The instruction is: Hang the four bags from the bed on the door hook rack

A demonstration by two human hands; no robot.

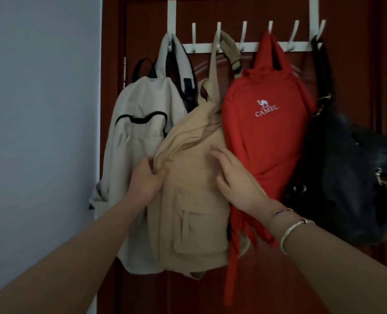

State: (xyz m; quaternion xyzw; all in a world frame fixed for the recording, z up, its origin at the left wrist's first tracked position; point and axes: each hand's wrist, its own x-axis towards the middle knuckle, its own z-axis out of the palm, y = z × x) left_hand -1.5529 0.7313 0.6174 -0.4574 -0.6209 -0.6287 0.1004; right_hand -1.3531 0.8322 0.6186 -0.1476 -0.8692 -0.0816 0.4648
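A white hook rack hangs over the top of a dark red door. Several bags hang from it side by side: a light grey backpack at the left, a tan backpack, a red bag with white lettering, and a black leather bag at the right. My left hand pinches a fold of the tan backpack's upper left edge. My right hand lies with straight fingers flat on the tan backpack's front, beside the red bag.
A pale wall fills the left side, right up to the door frame. Some hooks between the bags carry nothing. The red bag's straps dangle down to the lower door panel.
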